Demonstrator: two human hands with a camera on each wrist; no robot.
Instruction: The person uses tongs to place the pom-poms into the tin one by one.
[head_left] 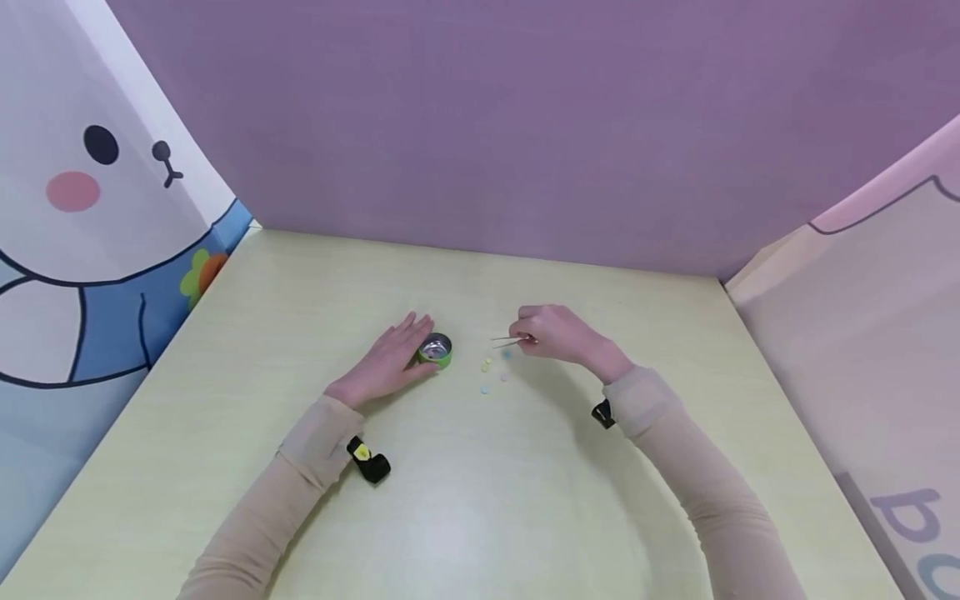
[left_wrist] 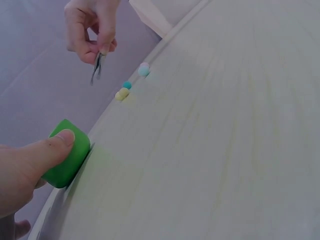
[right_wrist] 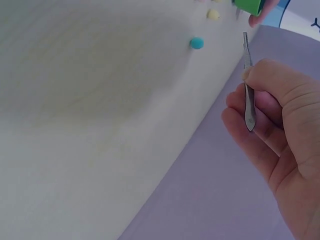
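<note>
On the table a small round green tin (head_left: 435, 351) stands with its silvery inside facing up. My left hand (head_left: 388, 359) steadies it, thumb on the near side and fingers along the far side; in the left wrist view the thumb lies against the green wall (left_wrist: 70, 162). My right hand (head_left: 558, 333) pinches metal tweezers (right_wrist: 249, 92) between thumb and fingers, tips parted and pointing toward the tin, with nothing visible between them. Below the tweezers lie several tiny round balls: a teal ball (right_wrist: 197, 43), yellow balls (left_wrist: 122, 94), a light blue ball (head_left: 484, 390) and a pale pink ball (head_left: 503, 377).
The pale wooden table (head_left: 450, 483) runs back to a purple panel (head_left: 480, 125). A printed cartoon panel (head_left: 112, 208) stands on the left, and a pale panel (head_left: 862, 333) on the right. Black wrist cameras (head_left: 369, 461) are strapped under both sleeves.
</note>
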